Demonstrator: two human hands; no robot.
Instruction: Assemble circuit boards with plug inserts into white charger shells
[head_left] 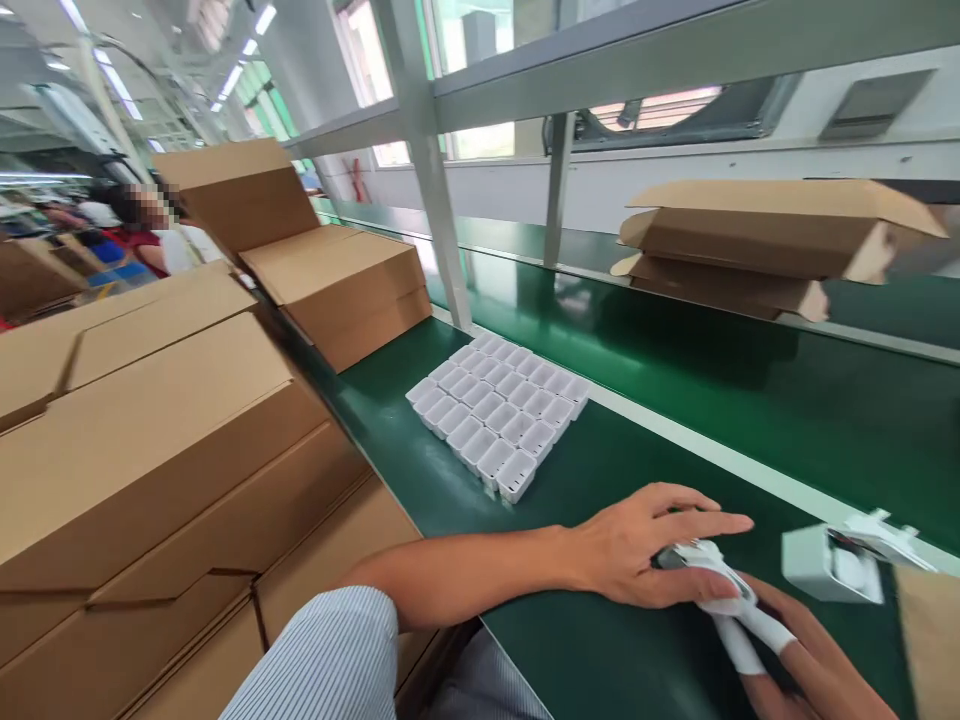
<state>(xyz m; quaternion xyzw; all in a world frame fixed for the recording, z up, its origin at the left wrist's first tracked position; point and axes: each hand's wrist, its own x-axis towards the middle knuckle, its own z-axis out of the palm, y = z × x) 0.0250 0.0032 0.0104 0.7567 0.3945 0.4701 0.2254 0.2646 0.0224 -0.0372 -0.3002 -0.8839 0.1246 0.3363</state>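
Note:
A small white plastic part (705, 556) with a grey section is between my two hands, low on the right above the green work surface. My left hand (652, 550) reaches across from the left, its thumb pressed on the part and the other fingers stretched over it. From below, my right hand (810, 645), with white covers on its fingertips, grips the same part. Just right of the hands stands a white box-shaped housing (806, 565), with another white piece (885, 535) at its upper right. Rows of small white open containers (487, 408) stand farther left.
Large cardboard boxes (150, 430) are stacked along the left edge of the bench (390, 475). Another carton (345, 270) sits at the back left. Metal uprights (435, 190) rise behind the containers. Open cartons (750, 245) lie at the far right. A person (187, 245) is in the left background.

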